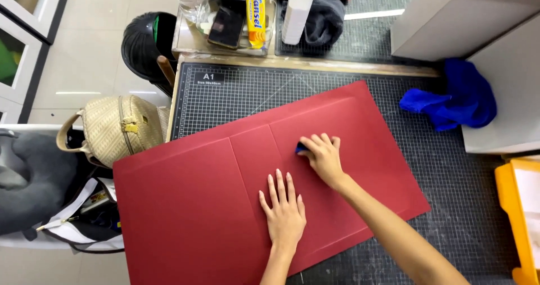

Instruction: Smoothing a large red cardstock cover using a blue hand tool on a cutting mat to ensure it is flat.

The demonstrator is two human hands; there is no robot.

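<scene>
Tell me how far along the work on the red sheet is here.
Done: the red sheet lies on the cutting mat with crease lines visible. In hand: left hand lies flat on it; right hand presses a small blue tool there. Left: cannot tell.

The tabletop (315, 64) carries a dark gridded cutting mat (450, 206) over most of it. A large red card sheet (197, 206) lies flat and slanted across the mat. Beyond the sheet's far right corner, a crumpled blue cloth (458, 102) rests on the mat.
</scene>
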